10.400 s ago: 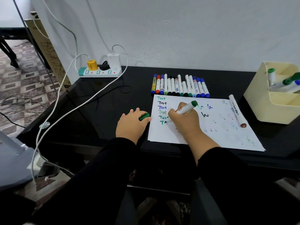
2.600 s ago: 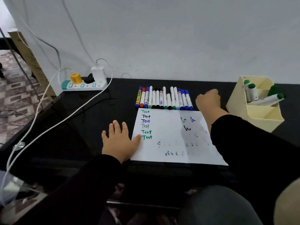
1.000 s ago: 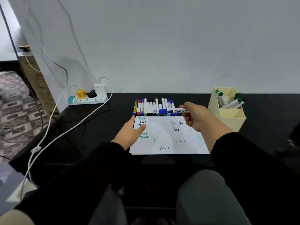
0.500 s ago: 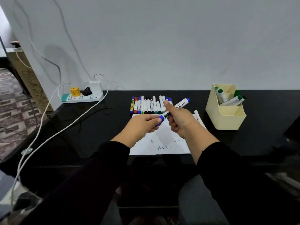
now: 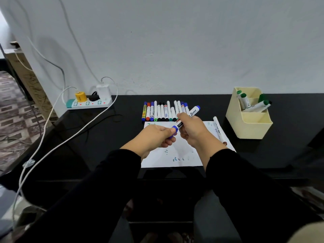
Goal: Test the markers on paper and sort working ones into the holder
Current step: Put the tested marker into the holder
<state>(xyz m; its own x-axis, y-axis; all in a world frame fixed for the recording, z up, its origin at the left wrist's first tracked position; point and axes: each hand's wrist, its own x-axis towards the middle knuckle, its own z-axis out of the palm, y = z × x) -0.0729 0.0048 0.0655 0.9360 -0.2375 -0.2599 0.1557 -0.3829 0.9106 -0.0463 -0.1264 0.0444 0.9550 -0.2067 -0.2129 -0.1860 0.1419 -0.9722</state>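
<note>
My right hand (image 5: 192, 131) grips the white barrel of a blue whiteboard marker (image 5: 192, 112), held tilted above the paper (image 5: 185, 159). My left hand (image 5: 157, 136) pinches the marker's blue cap (image 5: 173, 129) at its lower end. The cap still looks seated on the marker. Behind the paper lies a row of several markers (image 5: 164, 112). A cream holder (image 5: 249, 118) at the right contains a few green-capped markers (image 5: 252, 104). One white marker (image 5: 219, 129) lies along the paper's right edge.
The black table (image 5: 105, 137) carries a power strip (image 5: 88, 102) with a yellow plug and a white charger at the back left. White cables (image 5: 70, 135) run from it across and off the table's left side. A wall stands right behind the table.
My right hand picked a blue marker from the row and brought it over the paper. My left hand left the paper and took hold of the cap.
</note>
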